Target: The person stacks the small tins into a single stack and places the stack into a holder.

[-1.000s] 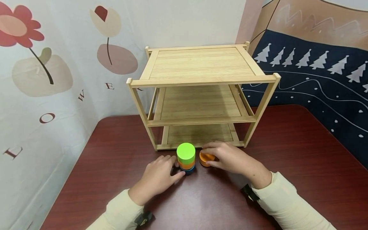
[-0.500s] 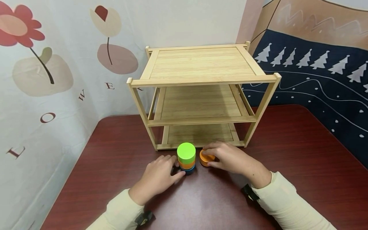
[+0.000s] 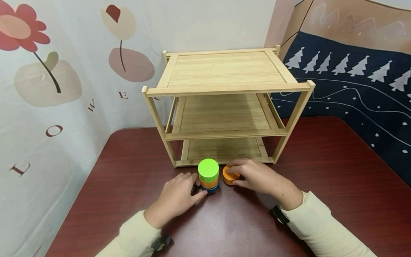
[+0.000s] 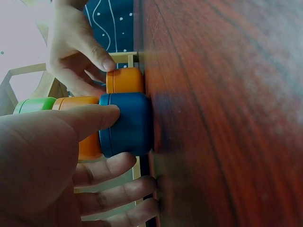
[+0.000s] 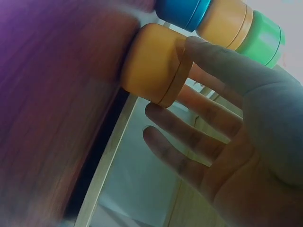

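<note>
On the bench (image 3: pixel 205 228) before a wooden rack (image 3: pixel 224 69), my head view shows a green-orange-blue stack of pots (image 3: pixel 208 177) by the left hand (image 3: pixel 178 194) and a lone orange pot (image 3: pixel 229 179) by the right hand (image 3: pixel 257 177). From the left wrist, I see thumb and forefinger clamped on the bottom blue pot (image 4: pixel 130 130), other fingers apart. From the right wrist, I see thumb and half-hidden fingers clamped on the lone orange pot.

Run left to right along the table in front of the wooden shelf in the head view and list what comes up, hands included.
Left hand → green, orange and blue stack → separate orange container → right hand.
</note>
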Motion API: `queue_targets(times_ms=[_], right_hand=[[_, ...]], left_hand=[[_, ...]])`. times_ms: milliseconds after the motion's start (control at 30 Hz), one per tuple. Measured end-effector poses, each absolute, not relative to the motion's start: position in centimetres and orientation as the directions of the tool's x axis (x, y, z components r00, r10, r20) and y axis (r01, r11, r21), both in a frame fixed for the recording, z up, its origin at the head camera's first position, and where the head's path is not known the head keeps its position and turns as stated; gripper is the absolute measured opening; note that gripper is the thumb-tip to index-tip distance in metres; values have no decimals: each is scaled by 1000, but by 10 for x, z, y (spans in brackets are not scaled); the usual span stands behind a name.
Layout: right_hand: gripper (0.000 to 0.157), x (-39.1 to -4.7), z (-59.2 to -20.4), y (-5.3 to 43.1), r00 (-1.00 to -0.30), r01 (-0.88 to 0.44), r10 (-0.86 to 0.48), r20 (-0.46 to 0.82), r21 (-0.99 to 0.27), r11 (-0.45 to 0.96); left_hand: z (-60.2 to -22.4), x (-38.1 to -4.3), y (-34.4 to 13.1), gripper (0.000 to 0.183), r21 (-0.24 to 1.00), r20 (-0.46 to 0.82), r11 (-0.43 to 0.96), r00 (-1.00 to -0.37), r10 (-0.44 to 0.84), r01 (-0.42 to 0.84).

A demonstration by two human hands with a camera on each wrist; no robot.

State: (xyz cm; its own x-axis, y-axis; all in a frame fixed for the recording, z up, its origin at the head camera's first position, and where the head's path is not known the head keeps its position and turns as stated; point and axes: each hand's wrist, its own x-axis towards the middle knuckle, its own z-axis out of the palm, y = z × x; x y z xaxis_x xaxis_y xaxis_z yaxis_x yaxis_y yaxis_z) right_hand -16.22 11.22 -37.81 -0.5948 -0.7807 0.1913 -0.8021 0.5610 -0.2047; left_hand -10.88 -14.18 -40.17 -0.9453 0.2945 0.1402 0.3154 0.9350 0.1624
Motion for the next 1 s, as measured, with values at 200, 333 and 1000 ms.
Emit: queue_targets(times_ms=[200, 333, 1000], right_hand=[[32, -163, -378, 112, -609, -791, -772, 182, -214, 573], [32, -163, -378, 112, -613, -788, -769, 183, -218, 576], [31, -161, -377, 112, -639, -766, -753, 159, -224, 603]], left_hand=[[-401, -109, -141, 34, 158, 136, 936, -945, 296, 316], [-400, -109, -141, 34, 158, 136, 936, -946, 295, 315], [-400, -108, -141, 34, 159, 139, 935, -945, 297, 317]])
